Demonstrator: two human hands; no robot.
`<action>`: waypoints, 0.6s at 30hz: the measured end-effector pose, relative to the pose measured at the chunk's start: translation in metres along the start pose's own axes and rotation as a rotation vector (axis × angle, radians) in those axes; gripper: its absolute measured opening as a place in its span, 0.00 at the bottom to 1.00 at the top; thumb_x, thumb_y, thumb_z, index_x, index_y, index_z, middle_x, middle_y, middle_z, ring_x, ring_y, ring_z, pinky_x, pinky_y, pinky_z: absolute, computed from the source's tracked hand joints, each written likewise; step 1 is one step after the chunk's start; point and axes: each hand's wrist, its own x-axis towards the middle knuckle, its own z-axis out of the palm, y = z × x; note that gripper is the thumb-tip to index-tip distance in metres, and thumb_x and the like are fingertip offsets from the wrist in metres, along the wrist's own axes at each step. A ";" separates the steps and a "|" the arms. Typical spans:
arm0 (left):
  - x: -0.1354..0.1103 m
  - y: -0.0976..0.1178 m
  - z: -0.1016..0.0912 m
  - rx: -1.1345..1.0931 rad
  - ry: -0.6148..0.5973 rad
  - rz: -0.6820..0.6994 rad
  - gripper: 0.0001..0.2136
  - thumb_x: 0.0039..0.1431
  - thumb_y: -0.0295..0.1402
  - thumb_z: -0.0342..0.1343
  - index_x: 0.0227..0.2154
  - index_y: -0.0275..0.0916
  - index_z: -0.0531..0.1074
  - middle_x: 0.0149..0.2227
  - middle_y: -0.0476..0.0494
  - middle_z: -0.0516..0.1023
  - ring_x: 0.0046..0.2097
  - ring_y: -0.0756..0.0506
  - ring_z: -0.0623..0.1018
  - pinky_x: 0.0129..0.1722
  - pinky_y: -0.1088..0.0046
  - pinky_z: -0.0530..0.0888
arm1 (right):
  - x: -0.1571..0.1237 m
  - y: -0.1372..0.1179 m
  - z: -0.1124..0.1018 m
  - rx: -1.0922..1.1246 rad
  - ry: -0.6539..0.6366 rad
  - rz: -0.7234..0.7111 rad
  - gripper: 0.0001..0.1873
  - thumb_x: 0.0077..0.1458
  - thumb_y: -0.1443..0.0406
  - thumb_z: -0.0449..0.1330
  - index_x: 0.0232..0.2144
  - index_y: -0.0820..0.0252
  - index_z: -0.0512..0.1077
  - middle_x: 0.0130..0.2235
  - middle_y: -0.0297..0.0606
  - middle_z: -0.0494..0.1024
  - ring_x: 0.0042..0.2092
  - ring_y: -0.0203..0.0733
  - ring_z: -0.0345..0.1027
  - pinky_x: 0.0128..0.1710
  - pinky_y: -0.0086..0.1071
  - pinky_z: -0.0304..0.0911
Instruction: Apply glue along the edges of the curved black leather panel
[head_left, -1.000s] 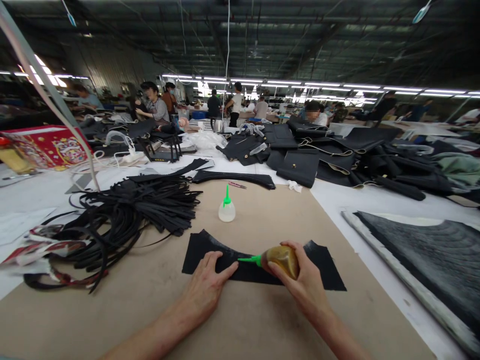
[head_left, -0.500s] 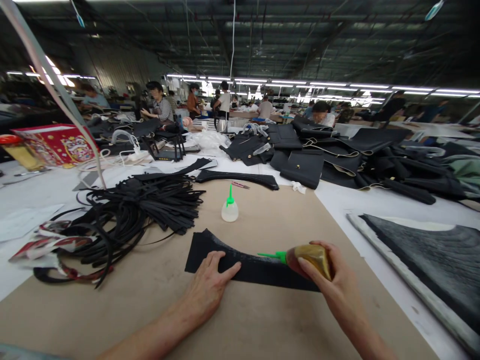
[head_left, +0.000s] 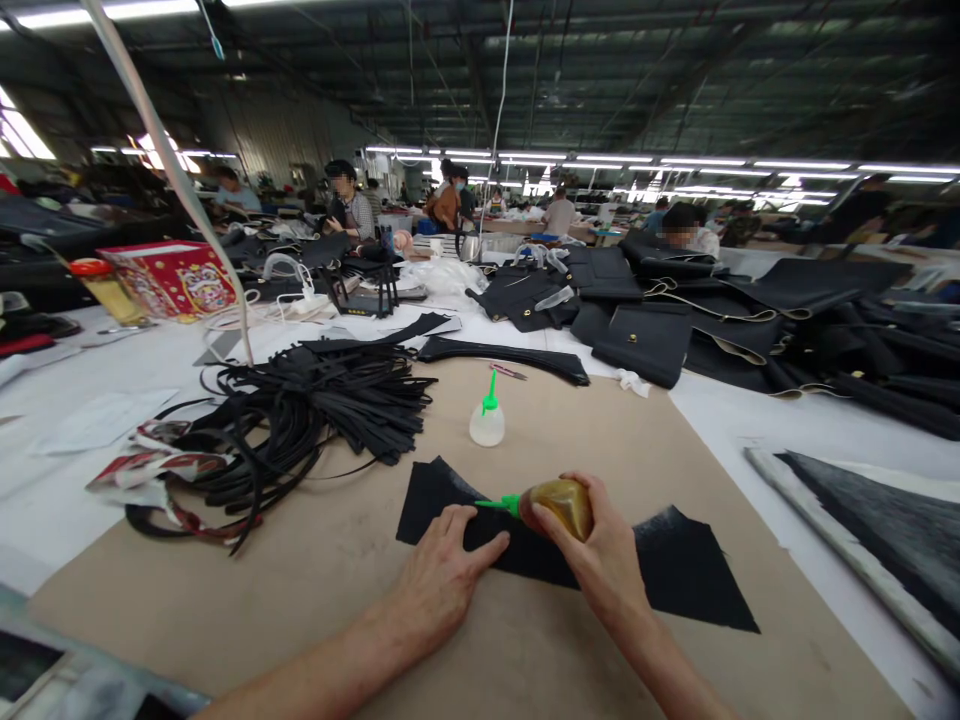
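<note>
A black curved leather-like piece [head_left: 694, 565] lies flat on the brown board [head_left: 315, 610], greyish along its curved upper edge. My left hand [head_left: 450, 565] rests on its left half, fingers stretched out and thumb apart. In my right hand [head_left: 600, 550] is a squeeze bottle [head_left: 559, 508] of amber-brown liquid, tilted on its side. Its green nozzle points left, its tip close to the piece's upper edge near my left fingertips; whether it touches I cannot tell. Beyond the piece stands a second squeeze bottle [head_left: 487, 424], whitish with a green nozzle.
A heap of black strips [head_left: 337, 400] lies to the left. Behind are a stack of narrow black pieces [head_left: 502, 357], small thread snips [head_left: 508, 371] and piled black bags [head_left: 645, 340]. A grey-black panel [head_left: 877, 540] lies at right. Several people work in the background.
My right hand has moved the bottle left along the piece's edge, uncovering the piece's right end. My left hand stays on the piece. The view has turned slightly left.
</note>
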 end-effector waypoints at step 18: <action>0.003 0.002 0.003 -0.015 0.007 0.003 0.32 0.58 0.19 0.46 0.60 0.61 0.60 0.57 0.39 0.57 0.58 0.37 0.61 0.53 0.55 0.68 | 0.003 -0.006 -0.018 -0.023 -0.022 0.004 0.26 0.52 0.46 0.61 0.46 0.55 0.65 0.41 0.37 0.75 0.40 0.48 0.70 0.42 0.40 0.64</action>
